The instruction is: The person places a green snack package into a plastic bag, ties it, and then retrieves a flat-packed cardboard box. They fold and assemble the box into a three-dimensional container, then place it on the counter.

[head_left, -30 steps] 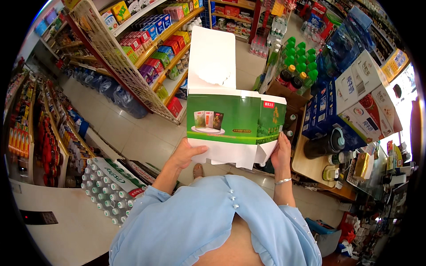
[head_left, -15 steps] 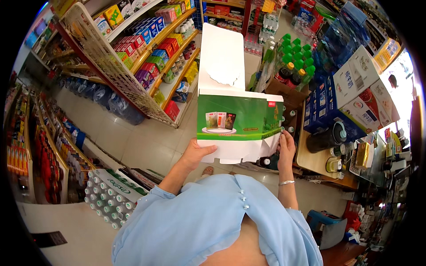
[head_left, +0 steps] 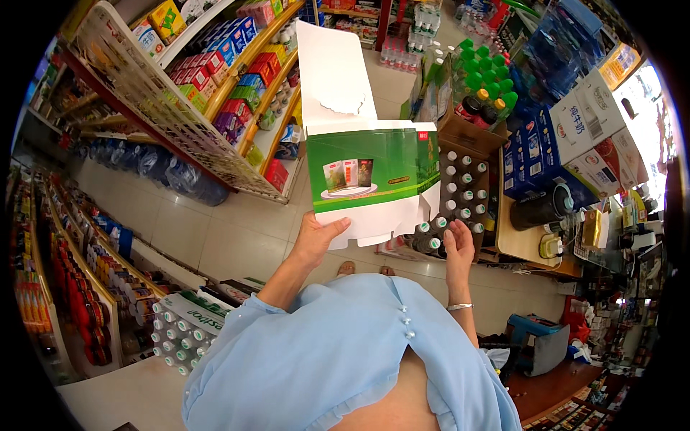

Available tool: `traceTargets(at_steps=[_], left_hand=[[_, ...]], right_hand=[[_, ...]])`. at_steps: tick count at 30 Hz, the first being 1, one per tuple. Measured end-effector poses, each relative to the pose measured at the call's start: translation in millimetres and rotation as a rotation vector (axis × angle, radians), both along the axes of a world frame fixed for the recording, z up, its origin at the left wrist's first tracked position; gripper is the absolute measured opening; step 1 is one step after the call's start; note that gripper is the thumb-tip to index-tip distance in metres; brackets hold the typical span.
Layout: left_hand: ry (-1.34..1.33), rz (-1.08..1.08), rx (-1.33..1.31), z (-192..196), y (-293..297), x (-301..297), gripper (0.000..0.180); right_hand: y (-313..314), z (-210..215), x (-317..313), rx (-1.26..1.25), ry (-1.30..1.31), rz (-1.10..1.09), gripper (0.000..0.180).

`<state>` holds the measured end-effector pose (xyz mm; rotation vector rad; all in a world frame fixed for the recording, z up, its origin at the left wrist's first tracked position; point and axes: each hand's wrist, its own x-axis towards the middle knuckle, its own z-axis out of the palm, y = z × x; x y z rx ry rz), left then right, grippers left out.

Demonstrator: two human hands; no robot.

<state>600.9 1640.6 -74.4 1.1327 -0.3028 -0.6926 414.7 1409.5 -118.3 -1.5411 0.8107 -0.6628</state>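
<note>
A green and white cardboard box (head_left: 392, 161), with packets pictured on its printed side, is held up in front of me. Its tall white flap (head_left: 334, 68) stands upward with a torn lower edge, and white tabs hang along the bottom. My left hand (head_left: 316, 239) grips the box at its lower left corner, thumb across the white front and the other fingers behind. To the right, my right hand (head_left: 460, 248) is apart from the box, its fingers spread and nothing in it. It is near several white-capped bottles (head_left: 463, 194) in a crate.
Shelves (head_left: 208, 136) of small boxed goods stand at the left. Green-capped bottles (head_left: 489, 68) fill a carton at the right, beside a table (head_left: 517, 233) bearing a dark jug (head_left: 539, 215) and large milk cartons (head_left: 589, 129). A wrapped bottle pack (head_left: 180, 330) sits at the lower left.
My right hand has let go of the box's right side and opened. The box, still in my left hand, has shifted slightly left and up, uncovering more of the bottles in the crate.
</note>
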Motion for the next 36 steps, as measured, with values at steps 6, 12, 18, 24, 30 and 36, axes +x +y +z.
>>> traceTargets(at_steps=[6,12,18,24,30,36], left_hand=[[-0.001,0.004,-0.011,5,19,13,0.023],[0.025,0.0,-0.008,4,34,23,0.025],[-0.014,0.034,-0.029,10,38,26,0.022],[-0.006,0.038,-0.012,13,38,26,0.022],[0.016,0.005,-0.027,14,35,23,0.027],[0.018,0.035,-0.008,18,24,13,0.027]], right_hand=[[25,1,23,0.004,0.044,0.055,0.048],[48,10,45,-0.095,0.14,0.164,0.055],[56,5,52,-0.219,0.16,0.22,0.051],[57,21,49,-0.346,0.26,0.257,0.054],[54,33,16,-0.499,0.33,0.365,0.064],[35,40,-61,-0.597,0.658,0.688,0.074]])
